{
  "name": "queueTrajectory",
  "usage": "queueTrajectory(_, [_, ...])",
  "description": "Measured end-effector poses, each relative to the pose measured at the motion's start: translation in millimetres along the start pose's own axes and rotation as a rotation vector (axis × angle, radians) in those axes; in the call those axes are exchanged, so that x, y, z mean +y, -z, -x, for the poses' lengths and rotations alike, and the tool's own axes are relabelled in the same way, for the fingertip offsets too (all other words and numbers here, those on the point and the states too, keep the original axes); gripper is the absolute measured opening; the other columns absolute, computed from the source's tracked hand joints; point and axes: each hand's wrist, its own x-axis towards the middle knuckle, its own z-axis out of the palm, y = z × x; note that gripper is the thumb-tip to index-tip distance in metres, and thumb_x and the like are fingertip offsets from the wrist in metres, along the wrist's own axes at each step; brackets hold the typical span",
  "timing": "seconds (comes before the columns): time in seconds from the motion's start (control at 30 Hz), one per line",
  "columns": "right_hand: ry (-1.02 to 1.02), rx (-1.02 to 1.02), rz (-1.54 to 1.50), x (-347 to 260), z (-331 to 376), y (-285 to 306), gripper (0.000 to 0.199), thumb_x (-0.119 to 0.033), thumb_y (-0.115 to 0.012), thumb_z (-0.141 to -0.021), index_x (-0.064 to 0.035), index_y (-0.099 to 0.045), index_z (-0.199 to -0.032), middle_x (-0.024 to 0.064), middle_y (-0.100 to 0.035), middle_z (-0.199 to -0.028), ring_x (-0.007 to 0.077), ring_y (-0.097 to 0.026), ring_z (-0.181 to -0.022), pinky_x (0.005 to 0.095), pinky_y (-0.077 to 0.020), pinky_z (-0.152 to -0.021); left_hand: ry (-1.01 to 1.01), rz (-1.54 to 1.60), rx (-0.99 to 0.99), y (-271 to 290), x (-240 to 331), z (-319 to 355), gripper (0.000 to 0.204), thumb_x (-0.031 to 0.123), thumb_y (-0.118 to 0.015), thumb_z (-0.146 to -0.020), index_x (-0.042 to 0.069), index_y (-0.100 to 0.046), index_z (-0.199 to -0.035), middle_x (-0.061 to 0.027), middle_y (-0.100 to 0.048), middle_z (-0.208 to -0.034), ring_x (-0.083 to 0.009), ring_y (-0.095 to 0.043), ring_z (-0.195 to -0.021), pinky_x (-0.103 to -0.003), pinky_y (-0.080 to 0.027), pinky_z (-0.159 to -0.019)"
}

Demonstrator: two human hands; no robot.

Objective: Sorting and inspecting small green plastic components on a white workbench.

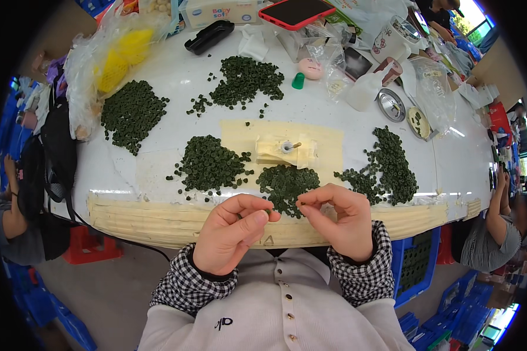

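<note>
Head view: left hand (228, 233) pinches a small green piece (268, 211), right hand (344, 221) a dark bit (302, 203), above the near table edge (140, 220), work apparently underway, with five green piles (211, 165) beyond, whether finished or waiting unclear.

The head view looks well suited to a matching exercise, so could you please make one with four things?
1. left hand
2. dark-screened device
3. yellow bundle
4. pink rounded object

A. in clear plastic
B. beside a green cap-shaped piece
C. pinching a small green piece
D. red-edged

Pairs: 1-C, 2-D, 3-A, 4-B
</note>
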Motion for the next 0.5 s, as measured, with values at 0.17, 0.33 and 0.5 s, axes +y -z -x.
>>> queueTrajectory(0.17, [-0.060,-0.016,-0.172,1.6,-0.6,-1.5,0.015,0.001,-0.066,-0.077,0.0021,-0.067,-0.092,0.0069,-0.068,-0.085,0.0099,-0.062,-0.076,0.0232,-0.0485,-0.069,0.001,-0.004,-0.002,-1.1,-2.1,-2.8,0.016,0.006,-0.056,-0.091,0.002,-0.060,-0.106,-0.0118,-0.067,-0.096,-0.0028,-0.037,-0.055,-0.018,-0.033,-0.052])
queueTrajectory(0.33, [-0.048,-0.032,-0.186,2.9,-0.8,-0.1,0.015,0.001,-0.066,-0.078,0.0026,-0.067,-0.093,0.0075,-0.069,-0.086,0.0101,-0.062,-0.079,0.0230,-0.0484,-0.072,0.004,0.003,0.009,-1.7,-2.2,-3.6,0.016,0.006,-0.056,-0.091,0.003,-0.060,-0.107,-0.0113,-0.067,-0.095,-0.0030,-0.037,-0.055,-0.018,-0.033,-0.053])
queueTrajectory(0.5, [-0.026,0.017,-0.206,-4.1,1.1,-4.8,0.012,0.001,-0.066,-0.079,0.0017,-0.066,-0.091,0.0075,-0.068,-0.086,0.0102,-0.063,-0.079,0.0243,-0.0497,-0.072,-0.001,0.035,-0.002,-1.3,-4.0,-3.1,0.016,0.006,-0.057,-0.091,0.003,-0.061,-0.106,-0.0106,-0.067,-0.094,-0.0036,-0.039,-0.057,-0.018,-0.034,-0.053])
